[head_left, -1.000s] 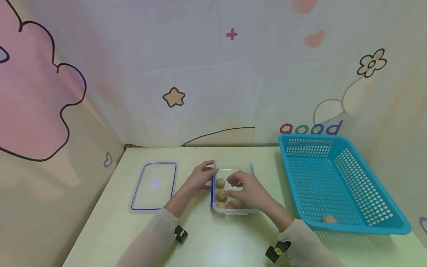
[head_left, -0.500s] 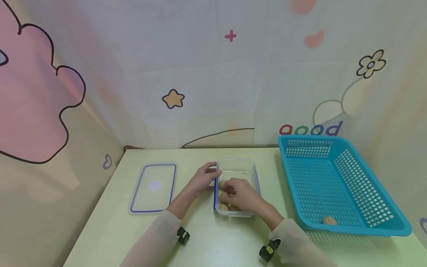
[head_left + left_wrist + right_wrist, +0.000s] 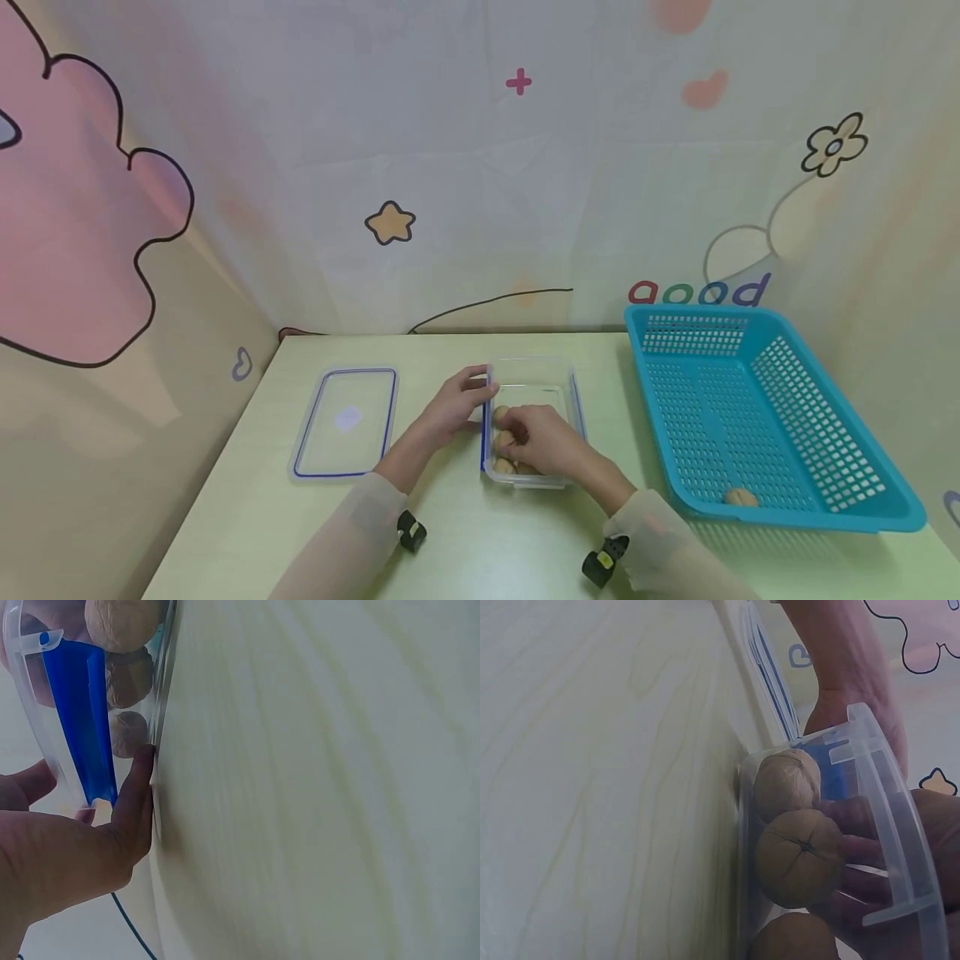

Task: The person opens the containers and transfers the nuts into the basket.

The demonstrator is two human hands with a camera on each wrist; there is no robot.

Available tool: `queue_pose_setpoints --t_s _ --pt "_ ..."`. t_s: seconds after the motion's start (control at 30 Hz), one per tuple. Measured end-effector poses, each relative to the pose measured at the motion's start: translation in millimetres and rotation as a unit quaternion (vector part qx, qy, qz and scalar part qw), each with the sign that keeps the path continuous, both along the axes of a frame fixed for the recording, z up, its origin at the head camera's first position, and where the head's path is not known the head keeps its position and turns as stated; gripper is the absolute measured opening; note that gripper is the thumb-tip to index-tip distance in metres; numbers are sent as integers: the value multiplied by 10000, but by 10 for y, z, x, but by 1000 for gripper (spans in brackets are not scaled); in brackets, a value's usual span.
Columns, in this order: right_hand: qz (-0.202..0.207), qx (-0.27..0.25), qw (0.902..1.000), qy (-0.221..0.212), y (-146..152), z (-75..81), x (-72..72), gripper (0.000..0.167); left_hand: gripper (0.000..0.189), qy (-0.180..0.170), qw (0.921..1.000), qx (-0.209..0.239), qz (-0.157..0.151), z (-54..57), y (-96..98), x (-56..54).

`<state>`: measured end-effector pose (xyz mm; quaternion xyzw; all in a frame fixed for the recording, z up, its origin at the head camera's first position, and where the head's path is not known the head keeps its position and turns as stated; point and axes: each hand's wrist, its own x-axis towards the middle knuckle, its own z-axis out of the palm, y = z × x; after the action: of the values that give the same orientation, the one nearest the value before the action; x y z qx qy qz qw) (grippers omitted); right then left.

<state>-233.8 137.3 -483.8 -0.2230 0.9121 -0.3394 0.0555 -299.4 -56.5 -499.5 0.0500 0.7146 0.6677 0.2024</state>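
A clear plastic food container (image 3: 528,481) with a blue side clip (image 3: 79,712) stands mid-table in the head view. Several walnuts lie in its near part, among them a walnut (image 3: 504,467) in the near left corner. My left hand (image 3: 452,407) grips the container's left wall toward the far corner, fingers spread along the side. Inside the container, my right hand (image 3: 546,440) has curled fingers and thumb round a walnut (image 3: 505,440) by the left wall, partly hidden by the hand. In the right wrist view, walnuts (image 3: 801,855) show through the near wall beside the fingers.
The container's lid (image 3: 345,421), clear with a blue seal, lies flat on the left of the table (image 3: 480,542). On the right a blue plastic basket (image 3: 795,517) holds one walnut (image 3: 741,497) near its front wall. A printed cloth (image 3: 465,167) hangs behind the table.
My right hand has moved left and down to the walnuts by the left wall, its fingers closing round one. The container has shifted slightly right with my left hand.
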Motion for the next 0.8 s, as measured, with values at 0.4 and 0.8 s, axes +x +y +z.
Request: queue_pose_setpoints --t_s 0.4,0.8 --pt "-185 -331 9991 195 116 256 58 14 58 -74 10000 -5 11 -22 -2 -41" --pt "-526 -382 9899 1259 569 724 285 23 58 -69 10000 -18 16 -26 14 -29"
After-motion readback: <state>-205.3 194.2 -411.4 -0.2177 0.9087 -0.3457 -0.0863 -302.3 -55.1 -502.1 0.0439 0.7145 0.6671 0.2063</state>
